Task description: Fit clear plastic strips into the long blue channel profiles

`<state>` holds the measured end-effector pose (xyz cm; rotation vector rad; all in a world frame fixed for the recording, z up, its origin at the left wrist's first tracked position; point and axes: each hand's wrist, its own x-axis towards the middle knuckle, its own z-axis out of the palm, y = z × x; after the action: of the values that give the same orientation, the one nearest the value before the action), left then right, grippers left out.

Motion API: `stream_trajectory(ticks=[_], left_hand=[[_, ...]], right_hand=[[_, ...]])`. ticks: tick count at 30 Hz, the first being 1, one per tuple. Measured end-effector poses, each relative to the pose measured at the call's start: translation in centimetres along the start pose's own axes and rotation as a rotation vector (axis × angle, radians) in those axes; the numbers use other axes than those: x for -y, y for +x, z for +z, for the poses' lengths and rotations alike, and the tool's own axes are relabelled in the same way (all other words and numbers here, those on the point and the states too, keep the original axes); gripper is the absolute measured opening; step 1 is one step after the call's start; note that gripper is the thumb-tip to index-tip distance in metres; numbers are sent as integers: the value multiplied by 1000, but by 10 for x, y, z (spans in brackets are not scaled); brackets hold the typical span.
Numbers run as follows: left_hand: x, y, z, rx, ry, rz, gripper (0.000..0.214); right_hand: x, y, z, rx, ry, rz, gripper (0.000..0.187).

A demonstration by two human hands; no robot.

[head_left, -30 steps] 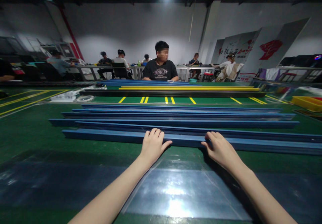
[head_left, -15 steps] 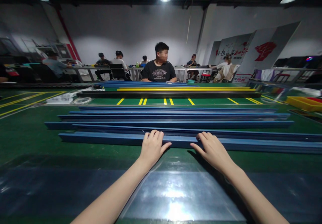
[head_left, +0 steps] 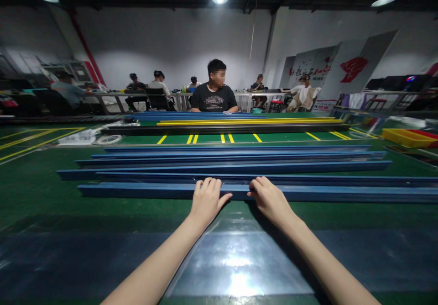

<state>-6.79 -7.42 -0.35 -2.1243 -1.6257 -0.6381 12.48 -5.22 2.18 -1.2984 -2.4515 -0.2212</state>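
Note:
A long blue channel strip (head_left: 143,190) lies crosswise on the green table, the nearest of several. My left hand (head_left: 206,201) has its fingers hooked over the strip's near wall, with the thumb along the front face. To its right, my right hand (head_left: 270,201) pinches the same wall, fingertips inside the channel and thumb in front. The strip rests on the table, its right end beyond the picture's edge. A clear plastic sheet (head_left: 226,250) lies under my forearms.
More blue strips (head_left: 239,168) lie just behind. Farther back are a black strip (head_left: 226,129), a yellow strip (head_left: 249,122) and yellow tape marks. A yellow tray (head_left: 404,137) stands at the right. Across the table sits a person (head_left: 214,95); others sit at desks behind.
My right hand has slid left along the strip, closer to my left hand, and its fingers have drawn in. My left hand stays in place. The view has shifted slightly.

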Motion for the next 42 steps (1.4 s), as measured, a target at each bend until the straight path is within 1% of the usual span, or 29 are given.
stream_trajectory(ticks=[6, 9, 15, 19, 23, 27, 30, 34, 36, 38, 42], left_hand=[[2, -1, 3, -50, -49, 52, 32], [3, -1, 4, -78, -71, 93, 29], [2, -1, 2, -98, -80, 112, 27], [1, -1, 0, -83, -73, 101, 27], [0, -1, 0, -79, -63, 97, 27], [0, -1, -1, -72, -45, 79, 28], [0, -1, -1, -51, -33, 71, 29], [0, -1, 1, -48, -15, 71, 29], [0, -1, 1, -51, -10, 70, 29], [-1, -1, 1, -52, -12, 70, 30], [-1, -1, 1, -43, -14, 71, 30]], right_hand=[[5, 0, -9, 58, -95, 41, 12], [0, -3, -14, 94, -109, 64, 12], [-28, -18, -16, 77, -94, 127, 13], [-48, -29, -17, 26, -69, 169, 12], [-64, -37, -19, -21, -68, 178, 10], [-73, -41, -19, 17, -78, 179, 10], [-75, -40, -17, 45, -102, 140, 12], [-77, -39, -12, 57, -137, 46, 13], [-75, -38, -9, 36, -141, 30, 24], [-70, -36, -6, 4, -149, 26, 33], [-51, -26, -2, -27, -149, -6, 31]])
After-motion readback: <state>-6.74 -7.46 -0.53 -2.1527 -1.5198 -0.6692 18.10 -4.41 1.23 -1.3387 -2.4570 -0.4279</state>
